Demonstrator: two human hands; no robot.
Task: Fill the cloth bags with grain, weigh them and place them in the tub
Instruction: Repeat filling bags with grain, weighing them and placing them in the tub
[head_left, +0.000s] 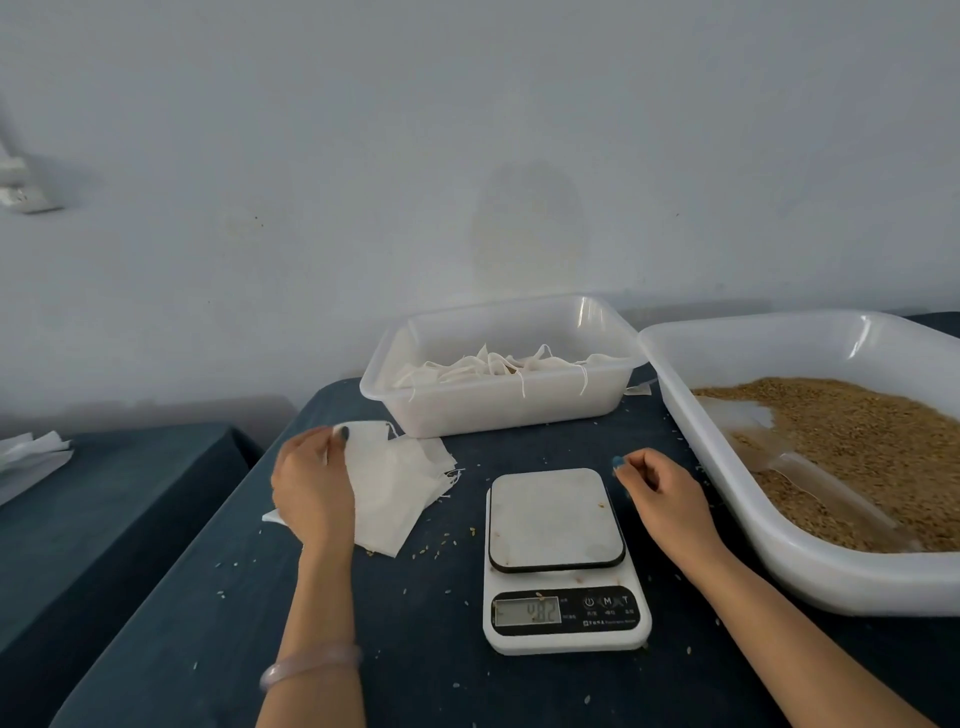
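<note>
At the far left, on a second dark surface, a white folded sheet (31, 457) is cut off by the frame edge. One dark blue cloth-covered table (208, 623) carries everything else, with loose grains scattered over it.

The left hand (311, 483), a pale pink bangle (311, 665) on its wrist, pinches the upper corner of the topmost bag (363, 441) between thumb and fingers. This bag lies on a fanned stack of flat white cloth bags (400, 499). The hand hides part of the stack, so its bags cannot be counted.

Behind stands one clear rectangular plastic tub (498, 415) holding a heap of white string-tied cloth bags (488, 366), too tangled to count.

One white digital kitchen scale (561, 561) sits at the centre, its platform bare but for a few grains and its display digits hard to read.

The right hand (660, 488) hovers just beside the scale, fingers loosely curled and holding nothing visible.

At the right, one large white plastic tray (779, 551), cut off by the frame, holds brown grain (857, 441) and one clear plastic scoop (810, 467), half buried.
</note>
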